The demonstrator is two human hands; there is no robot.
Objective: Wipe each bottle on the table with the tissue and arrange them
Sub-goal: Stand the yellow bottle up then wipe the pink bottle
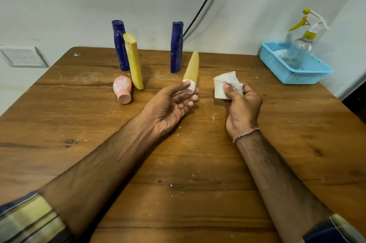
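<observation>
Head view: left hand [174, 102] (palm up) pinches tube [192, 68], seemingly tilted.

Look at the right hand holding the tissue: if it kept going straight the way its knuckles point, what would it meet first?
The right hand, shut on the tissue, points up-left toward the tan tube in the left hand. That tube would probably come first, though depth is uncertain.

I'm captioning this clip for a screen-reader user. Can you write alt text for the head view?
The left hand holds a tan tube by its white cap while the right hand grips a crumpled tissue beside it, above a wooden table. Behind stand two blue bottles and a yellow bottle; a pink bottle lies on its side.
</observation>
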